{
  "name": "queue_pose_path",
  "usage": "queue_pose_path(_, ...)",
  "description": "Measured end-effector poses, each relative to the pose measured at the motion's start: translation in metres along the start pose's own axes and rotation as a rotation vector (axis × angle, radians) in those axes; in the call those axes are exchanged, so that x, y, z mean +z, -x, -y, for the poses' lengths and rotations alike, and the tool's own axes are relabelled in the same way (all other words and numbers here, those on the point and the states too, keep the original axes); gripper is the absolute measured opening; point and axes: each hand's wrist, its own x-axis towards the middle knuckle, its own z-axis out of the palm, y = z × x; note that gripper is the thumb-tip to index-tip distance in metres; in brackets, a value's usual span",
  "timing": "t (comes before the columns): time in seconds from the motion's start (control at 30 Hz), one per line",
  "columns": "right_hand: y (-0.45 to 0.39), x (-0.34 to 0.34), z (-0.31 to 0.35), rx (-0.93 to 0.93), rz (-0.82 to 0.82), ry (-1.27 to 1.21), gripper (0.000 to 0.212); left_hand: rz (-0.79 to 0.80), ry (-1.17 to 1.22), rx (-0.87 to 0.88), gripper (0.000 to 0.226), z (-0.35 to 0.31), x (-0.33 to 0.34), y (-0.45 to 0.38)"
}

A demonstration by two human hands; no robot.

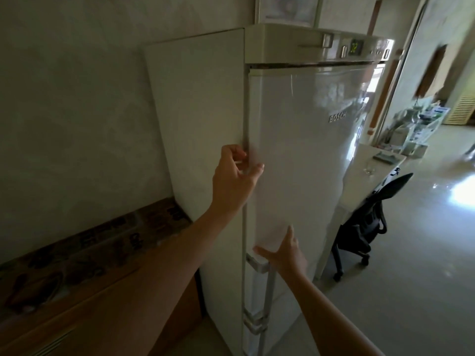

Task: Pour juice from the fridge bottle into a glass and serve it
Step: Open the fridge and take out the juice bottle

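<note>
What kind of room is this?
Probably a kitchen at home: a tall white fridge stands by the wall, a glass sits on a white table, and a black chair stands beside it.

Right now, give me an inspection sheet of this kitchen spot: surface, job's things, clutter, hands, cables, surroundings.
Surface: white counter beside the fridge, far side.
Job's things: fridge door shut or nearly so; empty-looking glass on the counter; no juice bottle seen.
Clutter: small grey object on the counter behind the glass.
Hands: left hand with fingers curled at the door's edge; right hand open, fingers straight, by the door handle.
Cables: nothing seen.
Surroundings: black office chair under the counter; printed box along the wall at left; cluttered shelf in the far room, blurred.
</note>
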Motion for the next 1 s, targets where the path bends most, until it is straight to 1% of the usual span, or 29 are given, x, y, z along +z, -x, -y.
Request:
queue_pose_path(0.03,0.001,0.004,-0.014,0.03,0.152,0.03,0.094,-0.001,-0.011,0.008,0.036,0.0,0.0,-0.002)
queue_pose_path(0.07,0.003,0.01,-0.024,0.007,0.27,0.066,0.073,-0.005,-0.02,0.015,0.036,0.001,0.0,-0.003)
queue_pose_path(0.1,0.006,0.016,-0.032,-0.043,0.32,0.097,0.052,-0.013,-0.023,0.02,0.036,0.002,0.0,-0.005)
queue_pose_path(0.13,0.008,0.021,-0.037,-0.095,0.322,0.109,0.037,-0.023,-0.024,0.021,0.035,0.003,0.0,-0.007)
queue_pose_path(0.17,0.008,0.023,-0.037,-0.141,0.306,0.109,0.029,-0.032,-0.023,0.02,0.035,0.004,0.001,-0.007)
queue_pose_path(0.2,0.008,0.021,-0.035,-0.177,0.289,0.117,0.027,-0.039,-0.023,0.022,0.035,0.005,0.001,-0.008)
queue_pose_path(0.3,0.011,0.006,-0.032,-0.25,0.297,0.241,0.031,-0.032,-0.007,0.055,0.035,0.001,0.004,-0.002)
queue_pose_path(0.37,0.021,-0.008,-0.045,-0.273,0.255,0.319,0.037,0.016,0.053,0.074,0.037,-0.009,0.013,0.012)
queue_pose_path(0.43,0.037,-0.029,-0.068,-0.237,0.167,0.347,0.047,0.109,0.116,0.085,0.038,-0.025,0.028,0.029)
queue_pose_path(0.5,0.053,-0.057,-0.097,-0.176,0.103,0.395,0.054,0.252,0.158,0.126,0.04,-0.044,0.051,0.043)
queue_pose_path(0.57,0.066,-0.088,-0.126,-0.121,0.072,0.41,0.056,0.397,0.189,0.187,0.042,-0.065,0.08,0.058)
queue_pose_path(0.67,0.086,-0.129,-0.165,-0.055,-0.018,0.394,0.056,0.5,0.235,0.258,0.045,-0.093,0.132,0.084)
queue_pose_path(0.73,0.099,-0.158,-0.184,-0.001,-0.041,0.408,0.049,0.551,0.265,0.263,0.045,-0.106,0.167,0.101)
queue_pose_path(0.77,0.105,-0.172,-0.193,0.024,-0.056,0.41,0.047,0.567,0.269,0.27,0.044,-0.11,0.183,0.107)
queue_pose_path(0.8,0.108,-0.183,-0.205,0.038,-0.072,0.4,0.052,0.575,0.265,0.294,0.043,-0.112,0.196,0.112)
queue_pose_path(0.87,0.111,-0.201,-0.229,0.053,-0.084,0.354,0.077,0.56,0.243,0.376,0.04,-0.107,0.214,0.118)
queue_pose_path(0.9,0.108,-0.207,-0.245,0.062,-0.091,0.3,0.088,0.528,0.217,0.409,0.036,-0.099,0.221,0.12)
queue_pose_path(0.93,0.104,-0.21,-0.257,0.072,-0.13,0.213,0.094,0.484,0.169,0.423,0.033,-0.09,0.226,0.121)
queue_pose_path(0.97,0.101,-0.216,-0.259,0.089,-0.157,0.122,0.091,0.43,0.115,0.418,0.033,-0.08,0.229,0.121)
queue_pose_path(1.0,0.102,-0.224,-0.252,0.111,-0.191,0.052,0.077,0.375,0.066,0.39,0.036,-0.068,0.232,0.122)
